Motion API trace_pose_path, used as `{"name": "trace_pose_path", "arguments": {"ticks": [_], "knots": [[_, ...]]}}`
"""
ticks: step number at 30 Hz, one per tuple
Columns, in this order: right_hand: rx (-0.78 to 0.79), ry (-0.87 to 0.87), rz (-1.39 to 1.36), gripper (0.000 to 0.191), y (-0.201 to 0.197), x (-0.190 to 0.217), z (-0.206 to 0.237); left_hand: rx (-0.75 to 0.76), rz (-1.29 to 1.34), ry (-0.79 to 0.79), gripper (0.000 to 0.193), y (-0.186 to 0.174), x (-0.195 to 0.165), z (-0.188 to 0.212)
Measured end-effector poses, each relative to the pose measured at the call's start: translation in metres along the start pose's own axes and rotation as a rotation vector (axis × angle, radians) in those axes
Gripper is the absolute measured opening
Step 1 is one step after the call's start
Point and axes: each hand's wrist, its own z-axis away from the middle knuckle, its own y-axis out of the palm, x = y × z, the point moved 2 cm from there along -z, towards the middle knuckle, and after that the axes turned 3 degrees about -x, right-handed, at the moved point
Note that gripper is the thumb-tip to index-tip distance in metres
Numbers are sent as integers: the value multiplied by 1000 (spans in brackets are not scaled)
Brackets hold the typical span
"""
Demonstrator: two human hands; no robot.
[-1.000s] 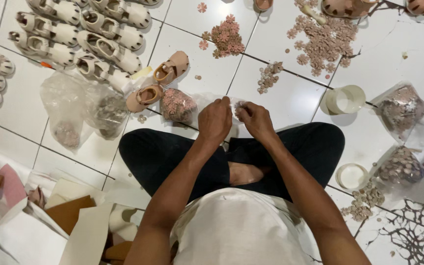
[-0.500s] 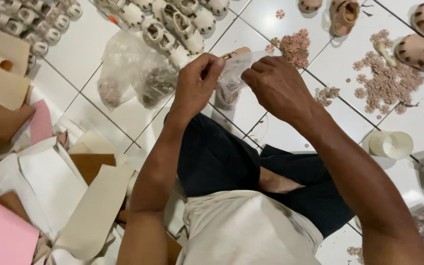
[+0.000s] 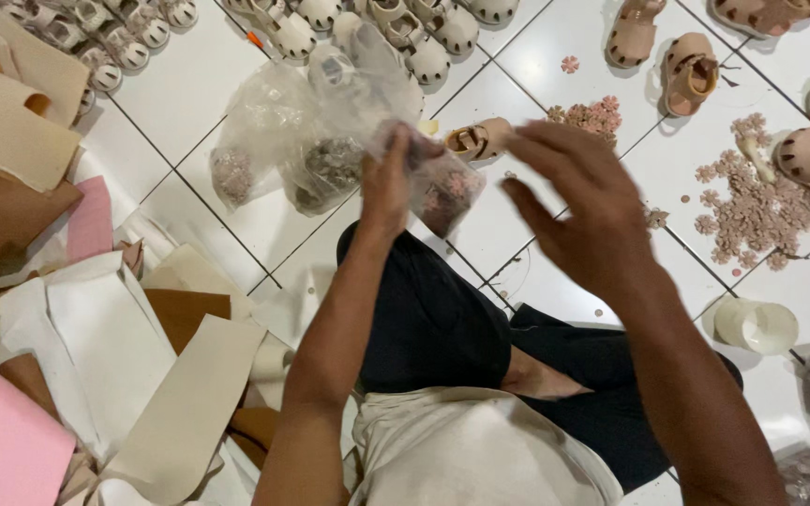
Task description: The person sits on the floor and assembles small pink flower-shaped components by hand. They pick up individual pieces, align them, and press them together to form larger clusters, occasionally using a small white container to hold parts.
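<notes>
Pinching the neck of a small clear plastic bag of pinkish flower-shaped trims, the left hand holds it above the white tiled floor, just left of a beige sandal. The right hand hovers spread, empty. Bag looks light, limp, slippery; best gripped at its gathered top.

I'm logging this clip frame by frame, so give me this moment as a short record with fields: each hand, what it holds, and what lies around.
left hand: grips a small clear bag of pinkish pieces, raised
right hand: open, fingers spread, beside the bag, holding nothing
floor: white tiles
ahead: rows of small sandals, loose flower-shaped pieces
left side: cut material sheets
right side: white cup
</notes>
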Motion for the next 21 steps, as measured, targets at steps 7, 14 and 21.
{"name": "trace_pose_path", "arguments": {"ticks": [7, 14, 21], "knots": [[16, 787, -57, 19, -36, -79, 117, -492, 8, 265, 42, -127, -98, -32], [-60, 1087, -43, 23, -62, -133, 218, -542, -705, 363, 41, -172, -62, -54], [-249, 1265, 410, 49, -161, -225, 348, -181, -1432, 34, 77, -142, 0, -34]]}}
